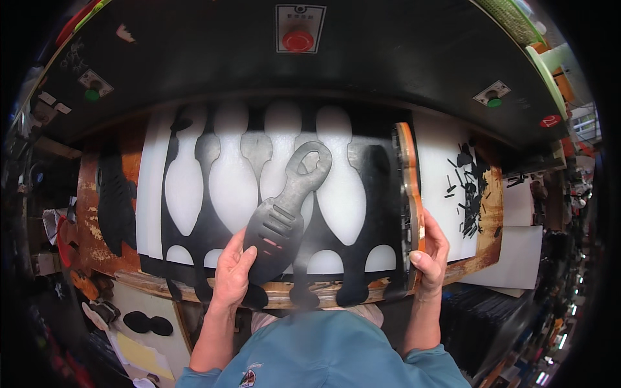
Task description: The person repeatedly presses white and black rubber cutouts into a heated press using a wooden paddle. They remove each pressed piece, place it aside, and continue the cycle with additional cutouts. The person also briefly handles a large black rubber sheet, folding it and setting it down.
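My left hand (233, 268) grips the wide end of a black sole-shaped piece (275, 229), fingers and thumb closed on its edge. Several slots run across that piece, and its narrower end has an opening. In my right hand (432, 255) is a cutting die (410, 187) with an orange side, tipped up on edge, the thumb pressed against it. Beneath both hands lies a black sheet (375, 171) with several sole-shaped cutouts, through which a white board (236, 184) shows. The held piece covers part of the sheet.
A dark press beam (207, 58) spans the far side, carrying a red button (297, 42) and two green ones. Black scraps (471, 194) litter the board's right end. Dark sole pieces (113, 200) lie at left. Stacked black sheets (488, 323) stand lower right, beside the wooden table edge (381, 292).
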Demonstrator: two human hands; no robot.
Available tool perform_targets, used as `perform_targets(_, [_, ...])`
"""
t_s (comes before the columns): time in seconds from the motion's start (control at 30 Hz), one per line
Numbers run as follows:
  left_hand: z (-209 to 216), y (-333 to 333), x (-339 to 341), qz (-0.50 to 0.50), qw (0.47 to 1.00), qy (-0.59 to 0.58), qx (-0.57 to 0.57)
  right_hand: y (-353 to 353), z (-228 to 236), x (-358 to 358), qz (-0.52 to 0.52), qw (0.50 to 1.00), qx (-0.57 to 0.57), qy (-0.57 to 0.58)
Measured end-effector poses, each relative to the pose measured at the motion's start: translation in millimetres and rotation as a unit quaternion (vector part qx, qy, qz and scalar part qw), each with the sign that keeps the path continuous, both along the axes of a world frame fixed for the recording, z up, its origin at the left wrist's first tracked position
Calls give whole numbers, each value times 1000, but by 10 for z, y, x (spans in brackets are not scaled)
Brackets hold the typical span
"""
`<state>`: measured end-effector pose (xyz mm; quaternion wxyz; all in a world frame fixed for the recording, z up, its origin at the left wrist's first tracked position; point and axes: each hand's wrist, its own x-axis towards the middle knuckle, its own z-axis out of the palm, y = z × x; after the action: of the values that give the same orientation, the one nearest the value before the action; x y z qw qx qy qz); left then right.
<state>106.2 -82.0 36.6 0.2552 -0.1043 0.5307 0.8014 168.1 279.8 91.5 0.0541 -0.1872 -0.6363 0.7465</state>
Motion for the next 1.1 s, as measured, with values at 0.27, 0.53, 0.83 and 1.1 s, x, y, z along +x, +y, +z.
perform_targets(0.27, [81,-14,-291,-11,998,-12,-61,-127,-391,-59,24,848,523,-88])
perform_targets(0.53, [-397,-1663,-629,160,925,173,-298,95,-316,-12,-29,963,261,-55])
perform_targets(0.83, [-537,-3242,-1567,166,618,236,-731,205,-19,96,-109,994,27,-16])
perform_targets(1.1, [-454,1642,-1586,-162,769,511,-350,142,53,150,-156,987,-41,2])
